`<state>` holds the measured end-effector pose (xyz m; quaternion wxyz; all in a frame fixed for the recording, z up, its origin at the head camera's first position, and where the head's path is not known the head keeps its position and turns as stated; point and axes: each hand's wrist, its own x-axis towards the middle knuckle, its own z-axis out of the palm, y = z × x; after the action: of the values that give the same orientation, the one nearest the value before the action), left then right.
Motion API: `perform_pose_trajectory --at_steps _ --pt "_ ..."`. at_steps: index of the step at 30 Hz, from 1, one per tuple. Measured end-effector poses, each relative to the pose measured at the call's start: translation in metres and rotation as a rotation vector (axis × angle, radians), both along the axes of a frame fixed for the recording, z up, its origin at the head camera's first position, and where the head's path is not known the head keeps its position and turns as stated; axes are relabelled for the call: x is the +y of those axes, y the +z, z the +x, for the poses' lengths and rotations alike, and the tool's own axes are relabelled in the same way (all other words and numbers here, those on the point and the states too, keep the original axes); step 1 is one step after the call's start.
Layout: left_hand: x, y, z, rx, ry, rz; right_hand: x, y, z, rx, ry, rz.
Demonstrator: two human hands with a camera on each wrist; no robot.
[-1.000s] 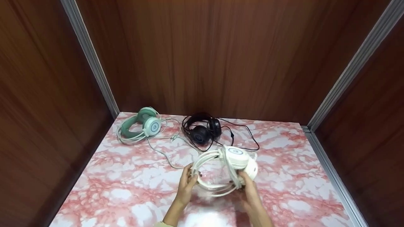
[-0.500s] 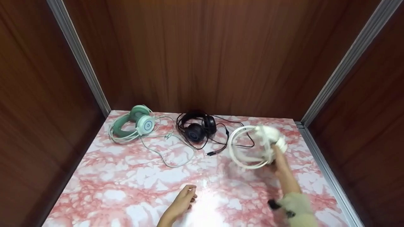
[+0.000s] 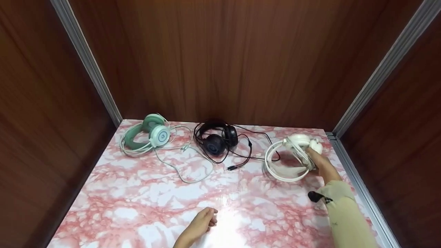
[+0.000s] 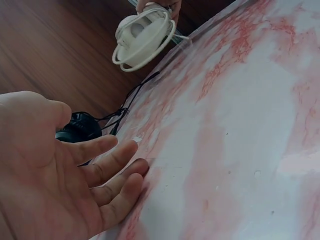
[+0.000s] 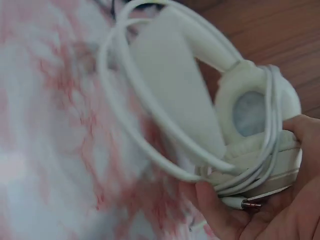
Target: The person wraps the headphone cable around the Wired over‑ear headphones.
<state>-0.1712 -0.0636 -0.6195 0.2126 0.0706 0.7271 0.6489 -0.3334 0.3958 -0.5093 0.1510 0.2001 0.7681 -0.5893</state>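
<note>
White headphones [image 3: 286, 178] with a double-band frame are at the right of the table in the head view. My right hand [image 3: 321, 162] grips them by an ear cup. In the right wrist view, their white cable [image 5: 270, 125] is wound in several loops over the ear cups, and a metal plug [image 5: 250, 204] pokes out beside the palm. My left hand [image 3: 201, 224] is at the table's front middle with nothing in it. Its fingers [image 4: 112, 170] look loose and slightly bent in the left wrist view.
Green headphones [image 3: 160, 135] lie at the back left, their pale cable [image 3: 177, 170] looping forward. Black headphones [image 3: 214, 144] sit at the back middle, and their cable runs right, close to the white pair. Brown wood panels [image 3: 220, 62] enclose the marbled table [image 3: 137, 193].
The white headphones have moved from the front middle to the back right in my right hand. My left hand has let go of them and drawn back toward the front.
</note>
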Motion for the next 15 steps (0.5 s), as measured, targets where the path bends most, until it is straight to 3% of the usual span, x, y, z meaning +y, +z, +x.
perform_pose_trajectory --at_steps 4,9,15 --pt "-0.001 -0.003 0.001 -0.001 0.027 0.0 0.008 -0.015 -0.008 -0.044 0.084 0.11" --pt "0.0 -0.006 0.003 -0.006 0.052 0.003 0.017 -0.035 -0.009 -0.096 0.038 0.245" --pt "-0.001 -0.006 0.001 -0.014 0.075 0.006 0.019 -0.043 -0.017 -0.062 -0.001 0.268"
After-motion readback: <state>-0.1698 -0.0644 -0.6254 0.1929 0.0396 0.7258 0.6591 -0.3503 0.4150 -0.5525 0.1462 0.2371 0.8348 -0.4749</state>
